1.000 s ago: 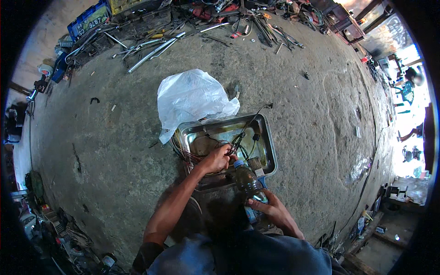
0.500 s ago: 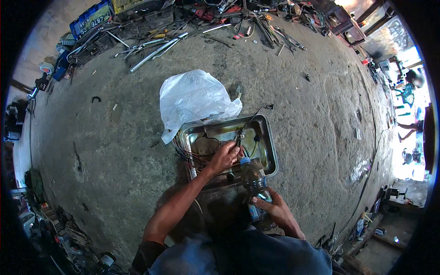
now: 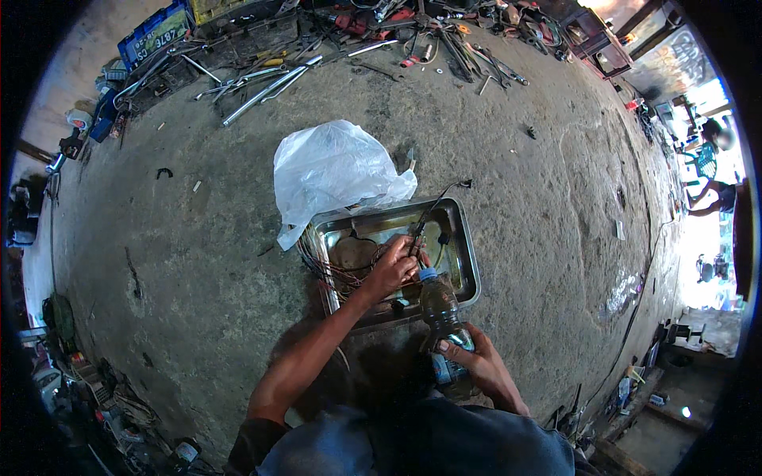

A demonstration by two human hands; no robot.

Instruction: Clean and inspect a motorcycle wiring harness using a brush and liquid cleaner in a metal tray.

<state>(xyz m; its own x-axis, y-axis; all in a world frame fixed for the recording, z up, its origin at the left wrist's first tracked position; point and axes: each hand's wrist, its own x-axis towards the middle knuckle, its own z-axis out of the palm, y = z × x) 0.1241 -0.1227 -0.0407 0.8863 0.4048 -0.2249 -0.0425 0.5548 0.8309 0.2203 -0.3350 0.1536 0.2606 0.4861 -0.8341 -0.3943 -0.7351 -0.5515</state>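
A shallow metal tray (image 3: 470, 262) lies on the floor in front of me, with a bundle of thin wires (image 3: 329, 272) along its left side. My left hand (image 3: 389, 271) is over the tray, its fingers closed on a dark cable (image 3: 429, 213) whose far end sticks out past the back rim. My right hand (image 3: 479, 363) grips the lower part of a clear plastic bottle (image 3: 441, 305) with dark contents. The bottle's blue top points away from me, over the tray and close to my left fingers. Whether that top is a closed cap I cannot tell.
A crumpled white plastic bag (image 3: 337, 166) touches the tray's back left corner. Wrenches and metal bars (image 3: 270, 91) lie farther back, with more tools (image 3: 468, 59) to their right. A dark red crate (image 3: 595, 44) stands at the far right. A person (image 3: 714, 170) is at the right edge.
My left hand has shifted slightly along the cable. The bottle in my right hand has moved a little and its top sits slightly nearer me. The tray and bag stay in place.
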